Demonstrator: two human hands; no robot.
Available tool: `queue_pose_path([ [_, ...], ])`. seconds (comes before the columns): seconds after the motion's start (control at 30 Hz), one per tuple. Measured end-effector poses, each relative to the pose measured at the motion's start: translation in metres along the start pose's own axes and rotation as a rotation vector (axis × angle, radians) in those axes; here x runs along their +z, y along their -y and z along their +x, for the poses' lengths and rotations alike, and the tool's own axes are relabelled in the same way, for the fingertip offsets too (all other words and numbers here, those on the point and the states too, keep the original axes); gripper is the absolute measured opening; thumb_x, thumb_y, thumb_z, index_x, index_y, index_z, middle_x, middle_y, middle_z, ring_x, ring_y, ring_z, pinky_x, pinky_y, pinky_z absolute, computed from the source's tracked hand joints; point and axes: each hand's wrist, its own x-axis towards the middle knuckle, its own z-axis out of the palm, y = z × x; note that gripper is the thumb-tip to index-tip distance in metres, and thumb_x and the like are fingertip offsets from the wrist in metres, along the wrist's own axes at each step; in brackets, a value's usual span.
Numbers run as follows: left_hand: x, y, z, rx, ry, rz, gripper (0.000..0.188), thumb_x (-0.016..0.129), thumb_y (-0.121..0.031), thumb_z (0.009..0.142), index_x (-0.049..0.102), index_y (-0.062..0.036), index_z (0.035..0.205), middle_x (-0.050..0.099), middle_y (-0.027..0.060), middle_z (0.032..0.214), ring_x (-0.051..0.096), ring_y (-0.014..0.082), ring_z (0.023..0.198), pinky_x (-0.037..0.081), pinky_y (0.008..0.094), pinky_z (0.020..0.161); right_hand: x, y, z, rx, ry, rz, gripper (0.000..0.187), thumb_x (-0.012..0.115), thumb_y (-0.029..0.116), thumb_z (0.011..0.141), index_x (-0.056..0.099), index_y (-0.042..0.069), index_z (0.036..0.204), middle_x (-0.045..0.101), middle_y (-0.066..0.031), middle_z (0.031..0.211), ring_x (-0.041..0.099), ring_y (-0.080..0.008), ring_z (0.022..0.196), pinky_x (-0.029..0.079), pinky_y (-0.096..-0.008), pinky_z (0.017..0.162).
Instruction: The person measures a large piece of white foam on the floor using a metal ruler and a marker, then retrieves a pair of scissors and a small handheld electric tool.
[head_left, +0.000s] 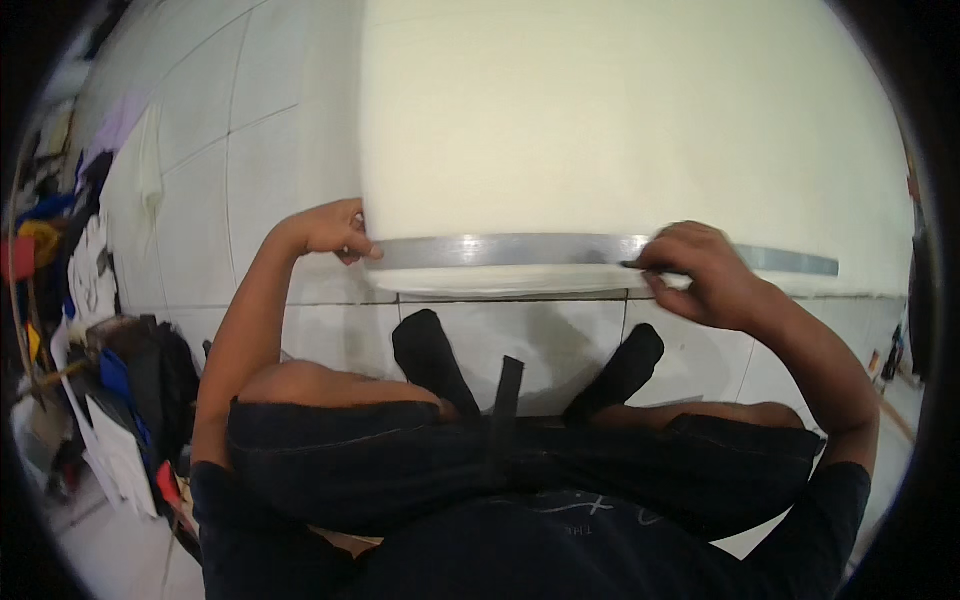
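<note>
On white cloth (pixel 620 120), a ruler (pixel 520 250) is seemingly steadied at nine o'clock by the left hand (pixel 335 230), grip unclear, while a dark stick (pixel 627 264) is pinched at three by the right hand (pixel 705 275).

Your right hand (pixel 695 272) hides a stretch of the metal strip (pixel 500 252) and most of a dark object (pixel 629 264) too small to identify; past it, the frame's upper edge cuts off the white sheet (pixel 620 120), while clutter (pixel 130 370) left of your left hand (pixel 335 229) blurs.
</note>
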Motion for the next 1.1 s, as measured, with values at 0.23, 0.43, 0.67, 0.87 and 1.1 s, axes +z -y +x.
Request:
queue_pose_path([
  [0.23,0.004,-0.004,0.012,0.021,0.024,0.029,0.053,0.078,-0.014,0.072,0.051,-0.0003,0.115,0.059,0.0065,0.08,0.058,0.0143,0.065,0.052,0.0291,0.061,0.095,0.059,0.127,-0.473,-0.014,0.017,0.031,0.066,0.013,0.084,0.063,0.008,0.114,0.067,-0.0113,0.099,0.065,-0.0257,0.092,0.052,-0.0383,0.079],
  [0.43,0.005,0.006,0.017,0.032,-0.014,0.012,0.056,0.081,-0.017,0.071,0.05,0.001,0.115,0.061,0.009,0.084,0.062,0.0172,0.07,0.054,0.0294,0.063,0.14,0.075,0.154,-0.361,-0.088,0.174,0.028,0.061,0.017,0.088,0.06,0.006,0.114,0.066,-0.012,0.102,0.065,-0.0303,0.091,0.054,-0.0407,0.077],
  [0.67,0.0,0.012,0.02,0.072,0.049,0.008,0.057,0.079,-0.016,0.073,0.049,0.0033,0.116,0.061,0.0097,0.085,0.061,0.0166,0.07,0.054,0.0291,0.063,0.141,0.073,0.154,-0.287,0.018,0.127,0.03,0.063,0.014,0.087,0.059,0.009,0.116,0.065,-0.0109,0.107,0.065,-0.028,0.093,0.055,-0.0388,0.078],
  [0.87,0.004,0.005,0.016,0.107,0.038,0.031,0.056,0.077,-0.015,0.074,0.047,0.0029,0.118,0.059,0.0089,0.081,0.057,0.0142,0.065,0.051,0.0288,0.059,0.118,0.055,0.122,-0.226,0.056,0.027,0.032,0.066,0.013,0.084,0.06,0.009,0.116,0.065,-0.0104,0.103,0.065,-0.0278,0.093,0.055,-0.0377,0.076],
  [1.1,0.005,0.0,0.016,0.083,0.016,0.024,0.079,0.079,-0.02,0.07,0.039,0.0021,0.134,0.06,0.0102,0.078,0.058,0.0168,0.065,0.05,0.0307,0.058,0.067,-0.001,0.02,0.02,0.023,0.032,0.029,0.065,0.015,0.086,0.062,0.011,0.115,0.066,-0.0106,0.101,0.065,-0.0283,0.09,0.053,-0.0392,0.078],
])
